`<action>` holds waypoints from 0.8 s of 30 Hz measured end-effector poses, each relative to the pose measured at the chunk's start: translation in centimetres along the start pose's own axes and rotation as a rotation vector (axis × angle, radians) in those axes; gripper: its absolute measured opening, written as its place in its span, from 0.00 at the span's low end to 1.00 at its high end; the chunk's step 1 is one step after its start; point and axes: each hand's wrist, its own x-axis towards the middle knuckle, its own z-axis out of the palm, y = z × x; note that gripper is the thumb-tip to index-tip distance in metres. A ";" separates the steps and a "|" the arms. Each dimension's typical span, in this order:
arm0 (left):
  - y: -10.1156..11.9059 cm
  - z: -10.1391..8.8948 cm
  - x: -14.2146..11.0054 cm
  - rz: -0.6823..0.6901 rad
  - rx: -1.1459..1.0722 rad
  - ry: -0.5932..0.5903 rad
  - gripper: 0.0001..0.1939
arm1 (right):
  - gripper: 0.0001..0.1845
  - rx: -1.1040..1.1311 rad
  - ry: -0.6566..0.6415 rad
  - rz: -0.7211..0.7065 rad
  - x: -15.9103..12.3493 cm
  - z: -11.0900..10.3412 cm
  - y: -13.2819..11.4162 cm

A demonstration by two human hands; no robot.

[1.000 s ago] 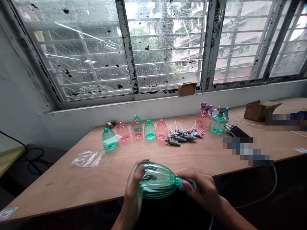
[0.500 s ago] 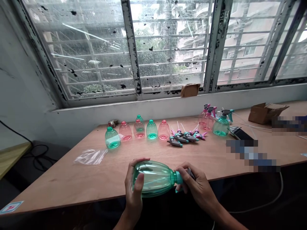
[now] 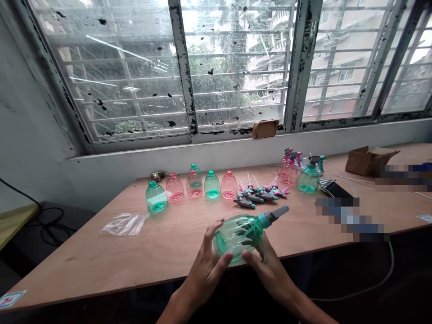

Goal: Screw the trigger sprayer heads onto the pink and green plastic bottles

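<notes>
Between both hands, above the table's front edge, is a green see-through spray bottle (image 3: 232, 231), tilted with its grey and teal spray head (image 3: 274, 216) pointing up to the right. My left hand (image 3: 207, 261) grips its base end, thumb in front. My right hand (image 3: 266, 263) holds the neck side of the body from below, its fingers seen partly through the plastic. Farther back, several loose spray heads (image 3: 259, 194) lie in a pile. Left of them stand open-necked bottles, among them a pink bottle (image 3: 229, 185) and a green bottle (image 3: 156, 198).
Bottles with heads on, one a green spray bottle (image 3: 308, 177), stand at the back right beside a dark phone-like object (image 3: 334, 188). A cardboard box (image 3: 367, 161) is farther right. A clear plastic bag (image 3: 125, 224) lies on the wooden table (image 3: 94, 265) at left.
The bottle has moved right and its head end has swung upward. My right hand has left the spray head and now holds the bottle's body; my left hand keeps its grip.
</notes>
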 end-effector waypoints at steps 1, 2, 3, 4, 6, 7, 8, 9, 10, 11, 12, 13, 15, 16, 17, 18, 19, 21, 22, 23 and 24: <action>-0.1 -0.2 0.1 0.006 0.112 -0.064 0.31 | 0.30 -0.021 0.052 0.017 0.5 -0.4 0.4; -0.2 -0.4 0.3 0.010 0.202 -0.105 0.31 | 0.31 -0.076 0.099 0.032 1.0 -1.1 0.6; -0.2 -0.4 0.4 0.020 0.271 -0.130 0.32 | 0.33 -0.161 0.148 0.039 1.6 -2.1 0.8; -0.2 -0.4 0.6 0.034 0.326 -0.144 0.32 | 0.36 -0.270 0.214 0.030 2.2 -3.3 0.9; -0.2 -0.3 0.7 0.060 0.411 -0.170 0.32 | 0.39 -0.482 0.375 -0.039 3.2 -6.5 1.1; -0.3 -0.2 0.7 0.065 0.448 -0.187 0.33 | 0.39 -0.562 0.454 -0.043 3.6 -8.3 1.3; -0.3 0.0 0.6 0.065 0.484 -0.207 0.33 | 0.40 -0.620 0.528 -0.021 3.9 -10.2 1.4; -0.3 0.1 0.5 0.065 0.515 -0.221 0.33 | 0.43 -0.667 0.592 0.016 4.1 -12.1 1.7; -0.4 0.1 0.4 0.064 0.539 -0.230 0.33 | 0.45 -0.711 0.644 0.037 4.4 -13.9 2.0; -0.4 0.2 0.3 0.064 0.555 -0.236 0.32 | 0.47 -0.749 0.680 0.054 4.6 -15.7 2.3; -0.4 0.3 0.3 0.065 0.567 -0.237 0.32 | 0.48 -0.799 0.713 0.079 4.9 -17.2 2.6; -0.4 0.3 0.3 0.064 0.577 -0.236 0.31 | 0.49 -0.861 0.743 0.105 5.3 -18.6 2.9; -0.5 0.3 0.8 0.055 0.616 -0.235 0.31 | 0.50 -0.967 0.745 0.149 6.1 -20.8 3.5; -0.6 0.3 1.4 0.042 0.653 -0.228 0.31 | 0.50 -1.006 0.741 0.161 6.5 -21.6 3.6; -0.7 0.2 2.3 0.027 0.693 -0.220 0.31 | 0.50 -1.031 0.731 0.166 7.0 -22.2 3.8; -0.9 0.0 3.5 0.004 0.748 -0.192 0.32 | 0.50 -1.052 0.721 0.170 7.6 -22.7 3.8; -1.3 -0.2 5.0 -0.017 0.774 -0.151 0.33 | 0.50 -1.070 0.711 0.175 8.1 -23.1 3.9; -2.3 -0.8 8.6 -0.057 0.796 -0.075 0.36 | 0.49 -1.119 0.697 0.204 9.3 -23.7 4.0; -3.0 -1.2 10.6 -0.083 0.804 -0.032 0.38 | 0.49 -1.157 0.697 0.227 9.8 -24.0 4.1; -3.7 -1.6 12.6 -0.105 0.809 0.010 0.39 | 0.48 -1.195 0.703 0.250 10.4 -24.3 4.2; -4.5 -1.9 14.6 -0.118 0.810 0.049 0.39 | 0.47 -1.228 0.714 0.268 10.9 -24.5 4.3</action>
